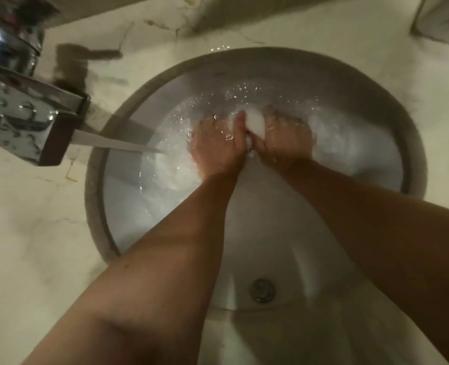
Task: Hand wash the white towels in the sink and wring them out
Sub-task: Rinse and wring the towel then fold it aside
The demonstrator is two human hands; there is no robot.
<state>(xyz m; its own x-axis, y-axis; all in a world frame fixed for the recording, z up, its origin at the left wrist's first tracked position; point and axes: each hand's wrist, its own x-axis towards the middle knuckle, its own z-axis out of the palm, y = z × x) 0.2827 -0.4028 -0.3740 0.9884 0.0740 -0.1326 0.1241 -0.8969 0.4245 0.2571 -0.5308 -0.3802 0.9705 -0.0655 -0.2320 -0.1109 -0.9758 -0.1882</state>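
Both hands are down in the round sink [392, 101], wrists under the churned, bubbly water that fills its far half; the left hand [215, 146] and the right hand [288, 138] sit side by side, almost touching, and between them a bunched lump of white towel [255, 125] pokes up above the surface; the fingers of both hands curl round that lump, squeezing it, though the fingertips are lost in the foam; more white cloth shows as pale patches under the water to the left and right of the hands, too blurred to make out its edges. A chrome tap [20, 101] juts in from the far left over the marble counter [34, 233] and pours a flat stream of water [118, 144] into the left side of the sink; the overflow hole [262, 289] shows on the near wall of the sink, between the forearms.
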